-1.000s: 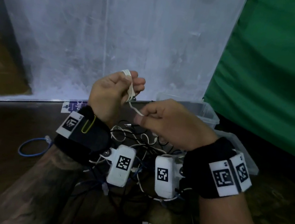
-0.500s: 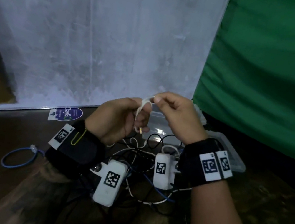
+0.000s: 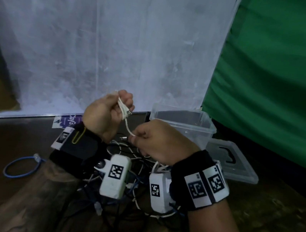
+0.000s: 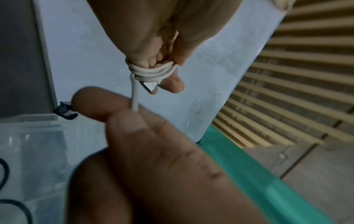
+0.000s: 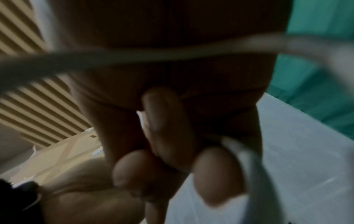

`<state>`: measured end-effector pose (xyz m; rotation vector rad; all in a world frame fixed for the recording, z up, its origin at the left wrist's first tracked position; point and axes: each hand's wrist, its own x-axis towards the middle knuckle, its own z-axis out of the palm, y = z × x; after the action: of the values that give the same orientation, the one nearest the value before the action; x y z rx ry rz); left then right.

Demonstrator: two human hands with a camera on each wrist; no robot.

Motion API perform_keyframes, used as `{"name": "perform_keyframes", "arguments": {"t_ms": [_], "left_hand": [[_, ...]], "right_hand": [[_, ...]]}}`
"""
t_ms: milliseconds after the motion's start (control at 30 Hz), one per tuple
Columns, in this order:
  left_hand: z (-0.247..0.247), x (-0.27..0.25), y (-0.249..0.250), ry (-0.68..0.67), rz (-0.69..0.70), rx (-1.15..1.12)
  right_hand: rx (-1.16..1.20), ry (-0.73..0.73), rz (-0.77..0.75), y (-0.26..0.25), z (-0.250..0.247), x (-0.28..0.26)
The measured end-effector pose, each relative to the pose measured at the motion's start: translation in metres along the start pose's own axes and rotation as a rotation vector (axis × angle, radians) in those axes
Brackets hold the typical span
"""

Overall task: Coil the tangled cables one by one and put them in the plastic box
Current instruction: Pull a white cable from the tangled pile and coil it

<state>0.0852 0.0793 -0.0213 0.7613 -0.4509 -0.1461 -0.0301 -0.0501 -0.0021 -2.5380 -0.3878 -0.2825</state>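
The white cable [image 3: 123, 108] is up in the air over the table, wound in a few tight loops around the fingers [image 4: 172, 81] of the left hand [image 3: 103, 115], which is curled around the little bundle. Its metal plug [image 4: 150, 86] sticks out of the loops, pointing down and toward the right hand in the head view. A short straight run of cable slants down from the bundle to the right hand [image 3: 159, 143], which has it pinched between thumb and forefinger, so the free part's long axis runs diagonally between the two hands.

Compared with half a second ago, the right hand has dropped from up beside the left to below it, so that looks like one more wrap going on. I'd guess this cable is nearly coiled, but how much is left past the pinch I can't see.

The clear plastic box [image 3: 212, 129] sits just behind the right hand, open, lid [image 3: 244, 171] flat beside it. The rest of the tangle [image 3: 138, 176] lies under the wrists, and a blue cable [image 3: 17, 172] loops off to the left.
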Motion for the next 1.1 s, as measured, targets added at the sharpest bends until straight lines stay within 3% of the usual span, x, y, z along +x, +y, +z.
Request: {"name": "perform_keyframes", "arguments": {"t_ms": [67,167,233,333,433,533,667,800,967,1100], "left_hand": [[0.004,-0.004,-0.006,-0.056,0.072,0.2],[0.009,-0.017,-0.008,-0.196,0.147,0.731],[0.01,-0.025,-0.01,-0.363,0.069,0.831],[0.015,-0.034,-0.013,-0.491,-0.159,0.703],[0.024,-0.039,-0.014,-0.54,-0.186,0.609],[0.031,-0.04,-0.006,-0.496,-0.22,0.459],[0.033,-0.034,0.005,-0.357,-0.302,0.146],[0.03,-0.031,0.007,-0.301,-0.289,-0.012],[0.029,-0.032,0.008,-0.295,-0.29,-0.109],[0.03,-0.033,0.007,-0.355,-0.3,-0.115]], "right_hand": [[-0.038,0.002,0.005,-0.004,-0.006,-0.003],[-0.036,0.142,-0.018,-0.002,-0.019,-0.008],[0.037,0.228,0.019,0.003,-0.029,-0.012],[0.072,0.301,0.044,0.014,-0.041,-0.019],[0.202,0.346,-0.026,0.021,-0.043,-0.02],[0.313,0.366,0.002,0.022,-0.036,-0.017],[0.527,0.283,0.083,0.025,-0.031,-0.011],[0.485,0.18,0.065,0.029,-0.026,-0.009],[0.261,0.221,0.019,0.024,-0.016,-0.002],[0.286,0.245,0.005,0.028,-0.014,0.0]]}}
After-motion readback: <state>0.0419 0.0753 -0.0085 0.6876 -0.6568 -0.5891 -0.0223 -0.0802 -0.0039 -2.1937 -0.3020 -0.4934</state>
